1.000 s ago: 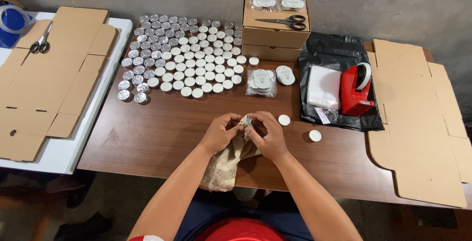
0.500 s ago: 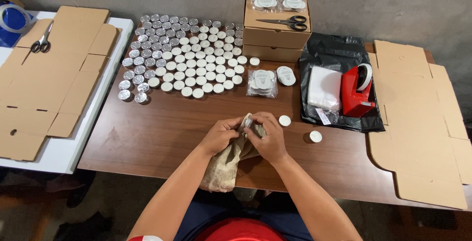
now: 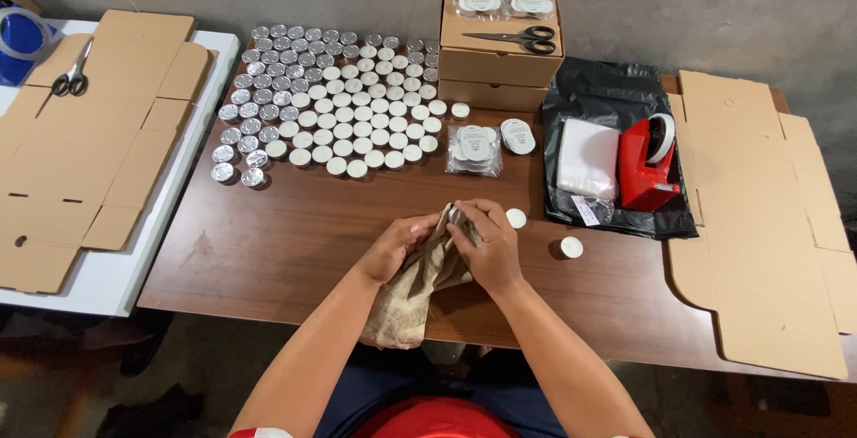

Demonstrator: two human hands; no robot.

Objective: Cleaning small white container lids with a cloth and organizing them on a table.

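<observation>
A crumpled brown burlap cloth (image 3: 420,291) was gripped by the left hand (image 3: 393,246) and right hand (image 3: 486,246); beyond the cloth, a clear square packet (image 3: 473,148) of round white-labelled tins was seen.

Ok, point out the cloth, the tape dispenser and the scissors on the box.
cloth (image 3: 406,300), head view, hanging middle.
tape dispenser (image 3: 644,170), head view, red body.
scissors (image 3: 518,39), head view, near the pivot.

Grey concrete wall (image 3: 714,9) at back. Brown wood table (image 3: 295,241) in middle, white table (image 3: 107,277) just beside it on left. Dark floor (image 3: 107,375) below, dim light.
</observation>
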